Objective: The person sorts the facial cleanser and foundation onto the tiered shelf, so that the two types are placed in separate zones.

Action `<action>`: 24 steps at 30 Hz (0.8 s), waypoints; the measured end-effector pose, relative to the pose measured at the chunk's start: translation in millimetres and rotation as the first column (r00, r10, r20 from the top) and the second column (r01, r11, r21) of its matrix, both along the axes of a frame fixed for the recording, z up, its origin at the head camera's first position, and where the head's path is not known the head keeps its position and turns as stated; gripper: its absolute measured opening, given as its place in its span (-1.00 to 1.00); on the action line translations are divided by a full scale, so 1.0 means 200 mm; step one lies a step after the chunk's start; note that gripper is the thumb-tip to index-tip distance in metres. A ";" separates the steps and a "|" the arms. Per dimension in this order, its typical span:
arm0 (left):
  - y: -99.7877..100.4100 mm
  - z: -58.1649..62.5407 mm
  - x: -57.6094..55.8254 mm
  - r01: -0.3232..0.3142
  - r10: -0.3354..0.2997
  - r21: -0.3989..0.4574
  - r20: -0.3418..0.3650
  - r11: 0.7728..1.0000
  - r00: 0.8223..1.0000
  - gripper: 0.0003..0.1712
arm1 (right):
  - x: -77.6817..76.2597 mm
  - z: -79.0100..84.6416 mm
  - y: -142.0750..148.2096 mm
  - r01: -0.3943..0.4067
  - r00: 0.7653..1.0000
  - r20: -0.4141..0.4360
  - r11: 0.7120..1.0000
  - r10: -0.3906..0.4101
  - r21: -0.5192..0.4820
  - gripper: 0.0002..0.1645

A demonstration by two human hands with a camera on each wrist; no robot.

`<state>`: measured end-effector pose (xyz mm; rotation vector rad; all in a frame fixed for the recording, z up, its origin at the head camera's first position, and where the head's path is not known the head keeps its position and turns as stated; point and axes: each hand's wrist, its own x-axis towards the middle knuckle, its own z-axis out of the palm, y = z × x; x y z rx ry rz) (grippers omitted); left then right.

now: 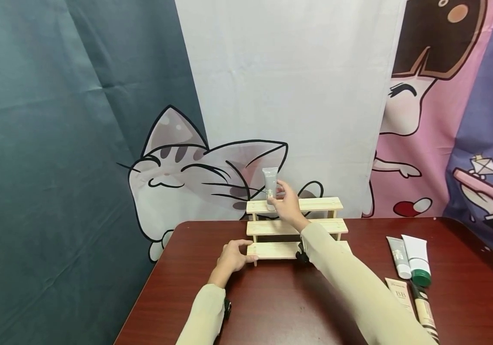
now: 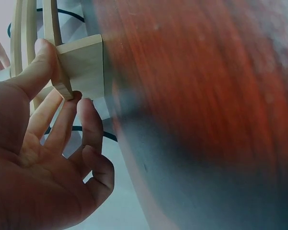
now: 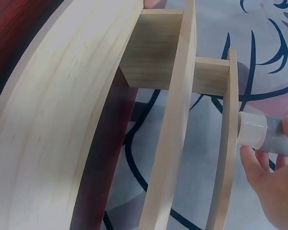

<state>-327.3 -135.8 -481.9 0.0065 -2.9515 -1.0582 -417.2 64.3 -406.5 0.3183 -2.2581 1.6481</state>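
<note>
My right hand grips a grey squeeze tube between thumb and fingers at the left end of a wooden three-tier stand. The tube is upright with its white cap down; in the right wrist view the cap's end meets the top tier. At the stand's lower left end is my left hand. In the left wrist view its thumb and fingers pinch the end of the bottom board, while the other fingers curl loosely beside it. My right forearm hides part of the lower tiers.
On the right of the red-brown table lie a grey tube, a white tube with a green cap, a beige tube marked BB and a dark-capped tube. A printed cloth hangs close behind the stand.
</note>
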 end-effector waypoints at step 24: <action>0.00 -0.01 -0.01 -0.002 0.002 -0.004 -0.002 1.000 1.000 -0.40 | -0.04 -0.02 -0.03 0.011 1.000 -0.011 1.000 -0.011 0.005 -0.22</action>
